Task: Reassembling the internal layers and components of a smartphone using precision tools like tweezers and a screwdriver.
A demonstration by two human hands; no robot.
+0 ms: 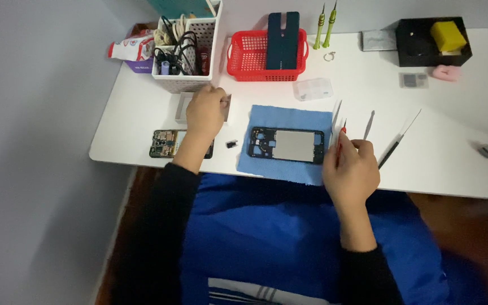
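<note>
My right hand (350, 172) grips a thin red-tipped tool (341, 137) beside the phone frame (287, 144) on the blue cloth (266, 116); my left hand (205, 112) is curled over a small flat tray (183, 107), grasp unclear; the frame looks light, stiff, fragile—best held by its edges.

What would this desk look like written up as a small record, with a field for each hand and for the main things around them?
Surface: white table
Left hand: rests on a flat grey tray beside the white basket of cables
Right hand: holds a thin red-tipped tool
Centre: opened phone frame lying on a blue cloth
Left of the cloth: circuit board, small dark part
Right of the hand: tweezers
Back: red basket, two green screwdrivers, black box
</note>
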